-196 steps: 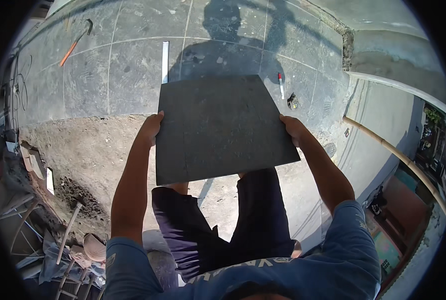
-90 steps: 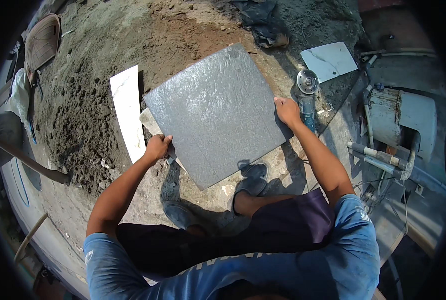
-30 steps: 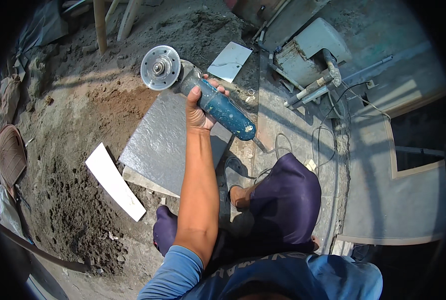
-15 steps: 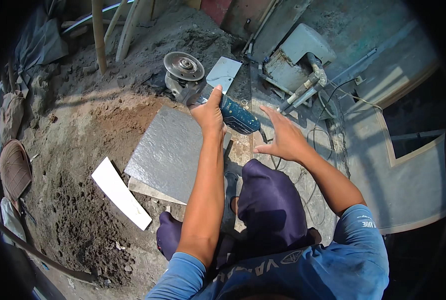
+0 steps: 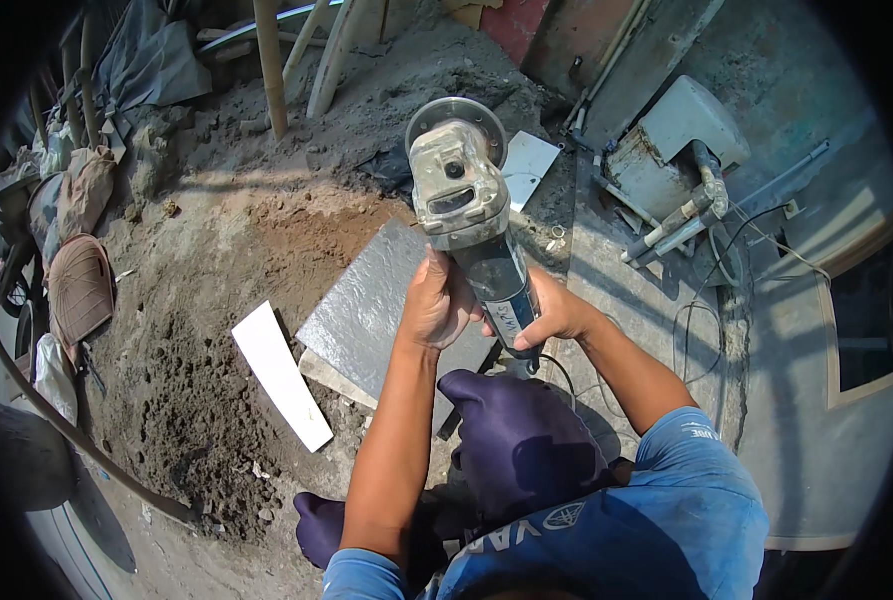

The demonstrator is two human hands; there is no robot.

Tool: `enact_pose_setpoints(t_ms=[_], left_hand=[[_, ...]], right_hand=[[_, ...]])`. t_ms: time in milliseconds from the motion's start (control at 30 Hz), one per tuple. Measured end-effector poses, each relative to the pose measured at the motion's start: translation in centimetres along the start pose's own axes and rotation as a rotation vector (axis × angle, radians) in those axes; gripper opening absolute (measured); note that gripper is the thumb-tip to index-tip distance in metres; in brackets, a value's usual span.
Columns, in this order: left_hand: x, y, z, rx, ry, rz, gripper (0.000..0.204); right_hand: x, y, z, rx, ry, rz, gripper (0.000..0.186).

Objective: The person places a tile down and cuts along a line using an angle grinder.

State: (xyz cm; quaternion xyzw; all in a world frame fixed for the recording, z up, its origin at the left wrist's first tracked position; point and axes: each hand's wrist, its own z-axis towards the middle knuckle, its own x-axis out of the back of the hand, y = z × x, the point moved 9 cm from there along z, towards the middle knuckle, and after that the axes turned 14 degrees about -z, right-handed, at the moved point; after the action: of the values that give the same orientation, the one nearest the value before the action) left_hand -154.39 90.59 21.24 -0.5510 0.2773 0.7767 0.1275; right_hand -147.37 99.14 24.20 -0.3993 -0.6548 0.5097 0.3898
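An angle grinder (image 5: 459,185) is raised in front of me, its metal gear head pointing away and its disc (image 5: 424,120) partly hidden behind the head. My right hand (image 5: 563,312) is closed round the rear of the body, thumb on top. At the left side of the body, just below the gear head, my left hand (image 5: 434,305) holds it from beneath, with some fingers hidden. Below my left hand lies a dark grey textured tile (image 5: 371,290) on the ground. A white curved-edged tile strip (image 5: 281,375) rests left of it.
A small white tile piece (image 5: 528,170) lies beyond the grinder. At the right stands a white water pump (image 5: 691,130) with pipes (image 5: 686,215), and a cable (image 5: 686,330) loops over the concrete. Sandy soil (image 5: 186,400), a brown cap (image 5: 81,285) and wooden poles (image 5: 270,70) are on the left.
The grinder has turned over, so its gear head now faces me and the disc faces away. My right hand, open beside it before, has closed on its rear. My view has shifted left.
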Motion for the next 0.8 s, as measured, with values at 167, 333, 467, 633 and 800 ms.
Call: enact_pose_setpoints(t_ms=[167,333,467,633,800], left_hand=[[6.5,0.7,-3.6,0.08,-0.063,-0.189,0.101],[8.4,2.6,-6.6,-0.201,-0.146,-0.329,0.086],[10.0,2.2,-9.2,-0.373,0.016,-0.276,0.062],[10.9,2.0,-9.5,-0.422,0.114,-0.234,0.076],[11.7,0.6,-9.0,-0.42,0.151,-0.232,0.091]], right_hand=[[-4.8,6.0,4.9,-0.032,-0.306,0.07,0.068],[-8.3,7.0,7.0,0.037,-0.388,0.312,0.084],[-7.9,8.0,7.5,0.093,-0.522,0.085,0.087],[-8.1,8.1,7.9,0.027,-0.637,0.015,0.085],[-7.2,9.6,8.0,-0.018,-0.551,-0.052,0.079]])
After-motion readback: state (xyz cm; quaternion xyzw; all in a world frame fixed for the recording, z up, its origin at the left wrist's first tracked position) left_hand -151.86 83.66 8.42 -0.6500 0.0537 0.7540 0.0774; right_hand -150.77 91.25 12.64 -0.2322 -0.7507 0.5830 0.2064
